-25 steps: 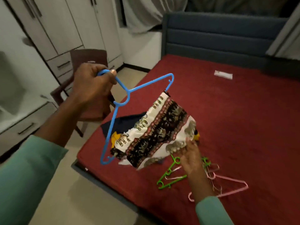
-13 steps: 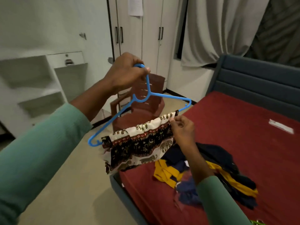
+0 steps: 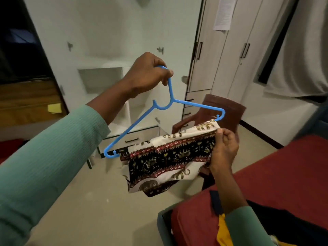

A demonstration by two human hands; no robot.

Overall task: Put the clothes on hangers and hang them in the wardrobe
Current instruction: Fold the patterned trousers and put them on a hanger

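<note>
My left hand (image 3: 147,75) grips the hook of a blue plastic hanger (image 3: 159,110) and holds it up in front of me. A patterned cloth (image 3: 168,155), cream with black and red elephant bands, hangs folded over the hanger's bottom bar. My right hand (image 3: 224,148) pinches the cloth's right upper edge just under the hanger's right end. The wardrobe (image 3: 227,50) with closed doors and black handles stands behind, to the right.
A brown plastic chair (image 3: 225,110) stands behind the cloth. The red bed (image 3: 284,174) fills the lower right, with dark blue and yellow clothes (image 3: 221,229) on it. A white unit with open shelves and drawers (image 3: 110,82) faces me. Beige floor lies below.
My view has swung left from the bed toward the white unit and wardrobe. The hanger with the cloth stays raised in both hands; the bed has slid to the lower right.
</note>
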